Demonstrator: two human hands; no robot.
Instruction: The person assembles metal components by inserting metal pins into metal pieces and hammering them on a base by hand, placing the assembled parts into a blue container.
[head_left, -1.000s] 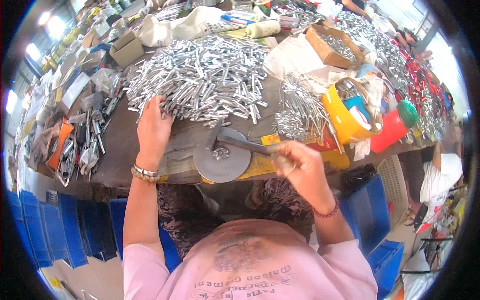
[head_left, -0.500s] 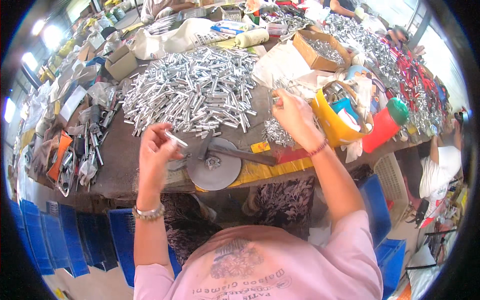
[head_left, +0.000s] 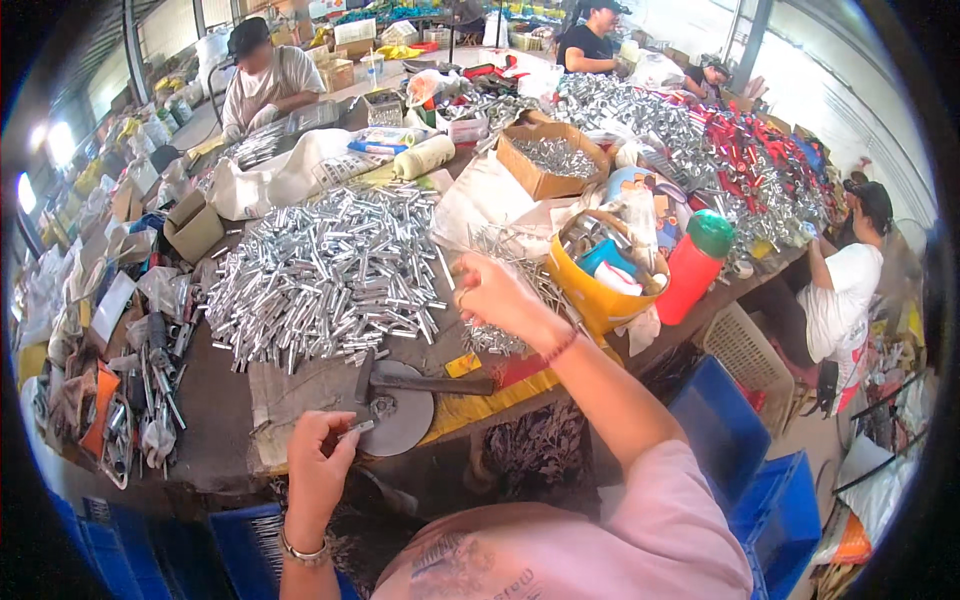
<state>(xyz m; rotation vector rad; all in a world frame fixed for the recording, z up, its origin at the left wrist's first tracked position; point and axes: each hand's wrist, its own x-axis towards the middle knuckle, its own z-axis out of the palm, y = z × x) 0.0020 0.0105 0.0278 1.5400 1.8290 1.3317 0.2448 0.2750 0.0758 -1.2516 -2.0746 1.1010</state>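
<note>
My left hand (head_left: 318,452) is at the near table edge, thumb and fingers pinching a short silvery metal tube (head_left: 358,428). Beside it lies a round grey metal disc (head_left: 410,436) with small bits at its centre. Across the disc rests a hammer (head_left: 430,382), its dark handle pointing right. My right hand (head_left: 497,294) is over a small heap of thin metal pins (head_left: 490,338), with its fingers pinched together; whatever is between them is too small to make out. A large pile of metal tubes (head_left: 325,270) spreads behind the disc.
A yellow bucket (head_left: 585,305) of mixed items and a red bottle with a green cap (head_left: 690,268) stand right. Behind is a cardboard box (head_left: 550,180) of metal parts. Tools and bags crowd the left. Blue crates (head_left: 715,415) sit below. Other people work around the table.
The view has tilted up and shifted right, showing more people. My left hand has come down nearer the table edge, still pinching the tube. My right hand stays over the pins.
</note>
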